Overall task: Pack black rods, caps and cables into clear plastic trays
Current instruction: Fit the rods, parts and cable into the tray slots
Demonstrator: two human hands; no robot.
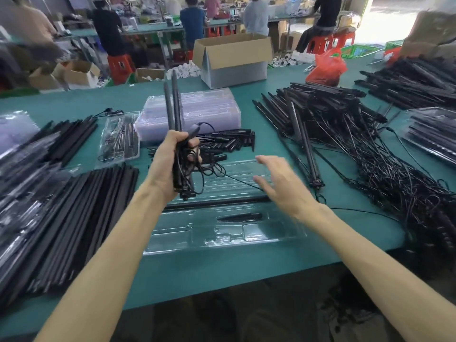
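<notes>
The left hand (167, 161) grips rods (175, 104) and tangled cable (184, 161) upright; the right hand (281, 183) hovers beside it, fingers spread, empty. The tray (259, 233) lies under both, one rod (217, 201) slotted, so filling seems under way: next, the right fingers likely draw a piece free and seat it. Free slots lie below the fingertips; piles (81, 193) crowd either side.

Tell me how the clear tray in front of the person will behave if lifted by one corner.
The clear tray looks thin and glossy: probably light, and likely to flex when lifted by a corner. The black rod and the small pointed piece lying in it might then slide out.
</notes>
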